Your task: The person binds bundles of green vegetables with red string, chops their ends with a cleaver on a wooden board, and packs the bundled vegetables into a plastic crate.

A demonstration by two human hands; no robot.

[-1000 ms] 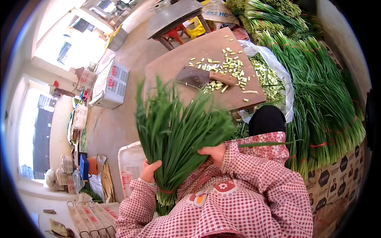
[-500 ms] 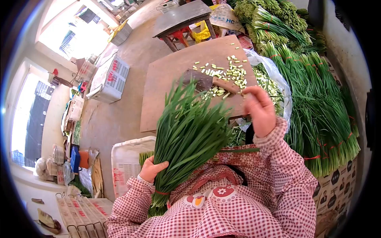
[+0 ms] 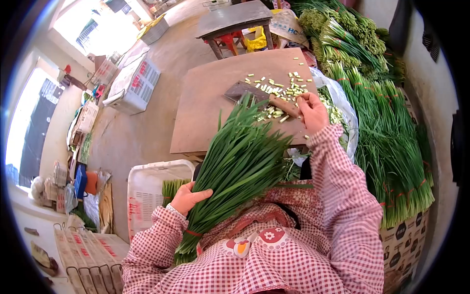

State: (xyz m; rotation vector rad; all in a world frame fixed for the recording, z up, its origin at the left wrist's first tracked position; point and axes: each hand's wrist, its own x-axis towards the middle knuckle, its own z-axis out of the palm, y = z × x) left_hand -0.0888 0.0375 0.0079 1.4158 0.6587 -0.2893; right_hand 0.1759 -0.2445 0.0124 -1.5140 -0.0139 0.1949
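Note:
My left hand (image 3: 190, 197) is closed around a bunch of green garlic chives (image 3: 240, 157), with the thumb lying across the leaves. A red band (image 3: 194, 233) ties the bunch near its lower end, and the leaf tips reach over the board's near edge. At the handle end of a cleaver (image 3: 285, 106), the fingers of my right hand (image 3: 315, 112) are curled in; the fingertips are partly hidden. The cleaver lies flat on a brown board (image 3: 205, 108), its dark blade pointing left, among short cut pale stem pieces (image 3: 274, 88).
Large banded bundles of chives (image 3: 391, 142) are stacked on the right, beside a clear plastic bag (image 3: 348, 105) of cuttings. A white crate (image 3: 159, 171) stands by my left arm. Farther off are another white crate (image 3: 134, 88) and a small dark table (image 3: 235, 22).
My right hand has come down to the end of the cleaver's handle, its fingers curling in. The left hand still holds the chives; the whole view has shifted slightly.

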